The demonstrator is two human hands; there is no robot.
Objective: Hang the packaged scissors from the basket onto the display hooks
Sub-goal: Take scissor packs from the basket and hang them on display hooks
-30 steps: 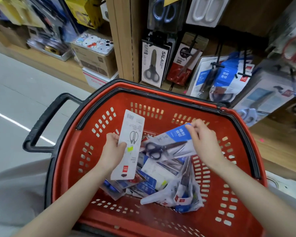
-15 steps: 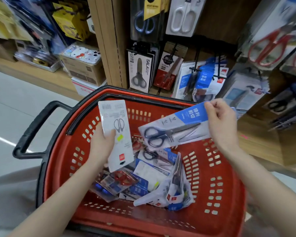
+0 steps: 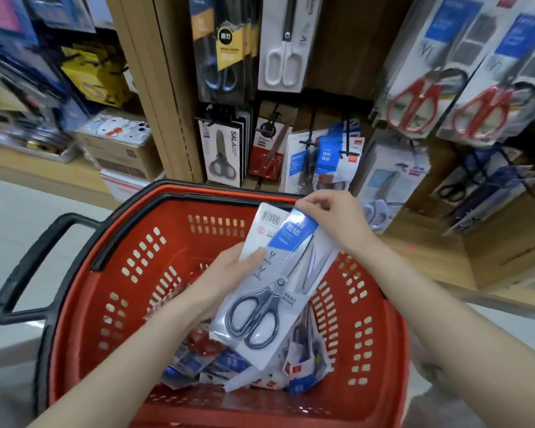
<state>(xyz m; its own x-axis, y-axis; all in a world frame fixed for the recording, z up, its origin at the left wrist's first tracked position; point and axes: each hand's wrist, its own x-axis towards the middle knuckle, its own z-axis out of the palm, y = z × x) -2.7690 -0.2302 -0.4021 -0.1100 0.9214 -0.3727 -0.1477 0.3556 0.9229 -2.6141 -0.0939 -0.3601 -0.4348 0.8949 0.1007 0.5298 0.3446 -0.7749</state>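
Note:
Over the red basket (image 3: 130, 291) I hold two scissor packs stacked together. The front pack (image 3: 278, 291) has a blue header and black-handled scissors. Behind it a white pack (image 3: 264, 223) shows its barcode end. My left hand (image 3: 229, 273) grips both from the left side, thumb across the front. My right hand (image 3: 331, 217) pinches the blue pack's top edge. Several more scissor packs (image 3: 244, 369) lie in the basket's bottom. Display hooks (image 3: 328, 146) with matching blue packs hang on the wooden panel just beyond the basket.
The basket's black handle (image 3: 28, 267) sticks out to the left. Hanging packs fill the panel: grey SALA scissors (image 3: 221, 156), white scissors (image 3: 283, 54), red-handled scissors (image 3: 414, 100). Boxes sit on a low wooden shelf (image 3: 44, 174) at the left.
My right hand brought the blue-header pack left and laid it over the white pack in my left hand. The view moved closer to the display.

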